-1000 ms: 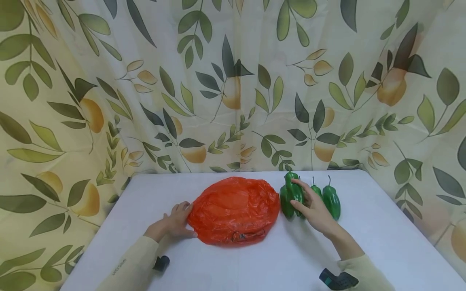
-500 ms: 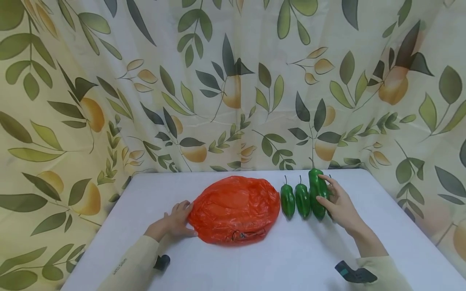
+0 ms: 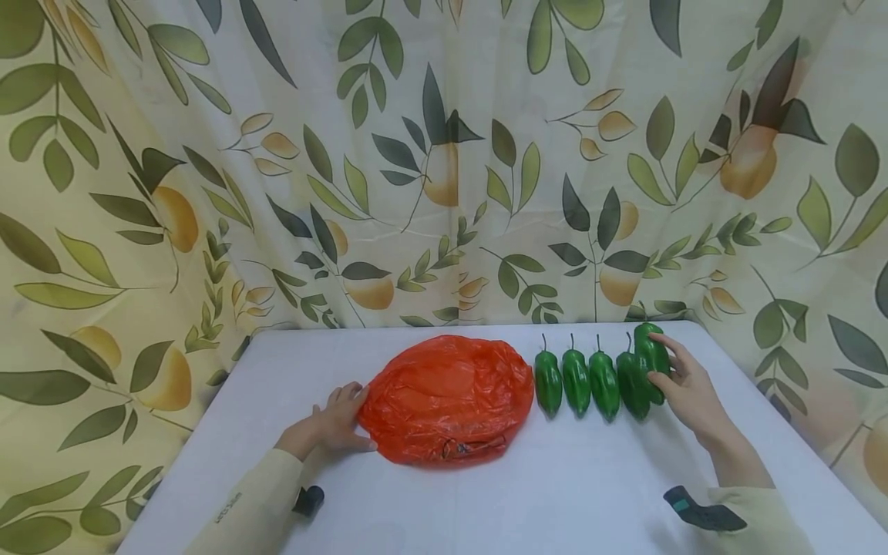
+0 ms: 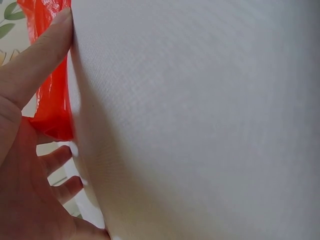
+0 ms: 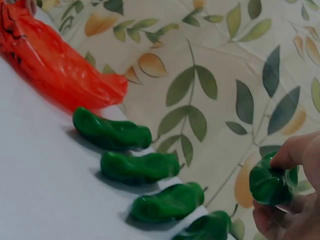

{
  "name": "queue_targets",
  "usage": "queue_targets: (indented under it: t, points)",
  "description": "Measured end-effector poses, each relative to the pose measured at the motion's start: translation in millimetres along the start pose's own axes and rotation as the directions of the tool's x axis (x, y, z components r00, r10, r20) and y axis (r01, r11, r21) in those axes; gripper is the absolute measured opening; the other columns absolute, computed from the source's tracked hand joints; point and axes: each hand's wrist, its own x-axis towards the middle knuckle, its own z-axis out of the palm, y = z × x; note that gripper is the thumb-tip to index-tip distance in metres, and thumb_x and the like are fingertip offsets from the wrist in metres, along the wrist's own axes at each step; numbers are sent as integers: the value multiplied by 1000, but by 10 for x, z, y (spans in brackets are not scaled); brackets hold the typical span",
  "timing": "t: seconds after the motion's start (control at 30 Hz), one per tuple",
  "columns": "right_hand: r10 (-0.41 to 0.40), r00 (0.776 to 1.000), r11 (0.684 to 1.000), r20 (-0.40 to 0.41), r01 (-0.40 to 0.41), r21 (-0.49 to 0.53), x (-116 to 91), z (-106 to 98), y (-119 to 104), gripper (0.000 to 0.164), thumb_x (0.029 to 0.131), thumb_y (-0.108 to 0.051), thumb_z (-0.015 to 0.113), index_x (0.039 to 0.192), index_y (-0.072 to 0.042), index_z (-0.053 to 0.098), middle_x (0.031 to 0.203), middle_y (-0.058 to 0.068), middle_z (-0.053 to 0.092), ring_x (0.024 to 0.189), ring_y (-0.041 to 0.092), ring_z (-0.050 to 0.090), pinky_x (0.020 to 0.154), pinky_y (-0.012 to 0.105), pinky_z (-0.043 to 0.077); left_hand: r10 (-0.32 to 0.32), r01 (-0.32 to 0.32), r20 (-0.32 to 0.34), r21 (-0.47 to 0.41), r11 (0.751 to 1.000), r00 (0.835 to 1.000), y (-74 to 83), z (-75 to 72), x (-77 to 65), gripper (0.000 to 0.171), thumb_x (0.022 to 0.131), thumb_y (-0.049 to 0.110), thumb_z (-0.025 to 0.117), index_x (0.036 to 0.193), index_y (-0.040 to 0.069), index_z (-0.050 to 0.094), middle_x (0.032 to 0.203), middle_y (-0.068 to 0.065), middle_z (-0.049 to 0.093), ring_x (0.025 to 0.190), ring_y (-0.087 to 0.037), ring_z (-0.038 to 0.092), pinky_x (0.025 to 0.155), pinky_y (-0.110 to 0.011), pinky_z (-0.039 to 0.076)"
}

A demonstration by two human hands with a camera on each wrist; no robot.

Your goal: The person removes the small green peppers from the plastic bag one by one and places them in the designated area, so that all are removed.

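A crumpled red plastic bag (image 3: pixel 447 401) lies on the white table, with my left hand (image 3: pixel 336 420) at its left edge. In the left wrist view, the thumb (image 4: pixel 47 52) lies along the bag's side and the other fingers are spread and fairly straight. My right hand (image 3: pixel 687 385) holds a green pepper (image 3: pixel 652 362) between thumb and fingers, raised at the right end of a row of several green peppers. In the head view the held pepper overlaps the rightmost pepper of the row (image 3: pixel 631 381). The right wrist view shows the held pepper (image 5: pixel 272 182) end-on, apart from the row.
The row starts beside the bag's right edge with a green pepper (image 3: pixel 548 381); the stems point to the back. A leaf-and-fruit patterned curtain (image 3: pixel 444 169) hangs behind the white table (image 3: pixel 486 516).
My right hand has moved right with the green pepper, from beside the bag, over the row, to its far right end. The left hand and the bag have stayed put.
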Motion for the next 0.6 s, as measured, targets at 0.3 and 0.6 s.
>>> queue_targets:
  t: [0.3,0.6]
  points:
    - [54,998,993,-21,-56,-105,11,-175,223,69,105,-9,43,162,-11,5,155,48,10,133,73,26,102,75,39,-3,3,0,-13,1000,1000,22,-4,-25,108,73,39,88,160,16,29,164,-15,28,149,-41,24,112,-81,20]
    - [43,999,979,25,-37,-200,43,-215,509,69,101,1,48,159,2,10,152,50,10,130,76,23,104,77,34,-14,14,-1,-9,1000,1000,37,-13,-34,108,73,38,89,161,17,29,165,-14,26,149,-41,23,114,-80,18]
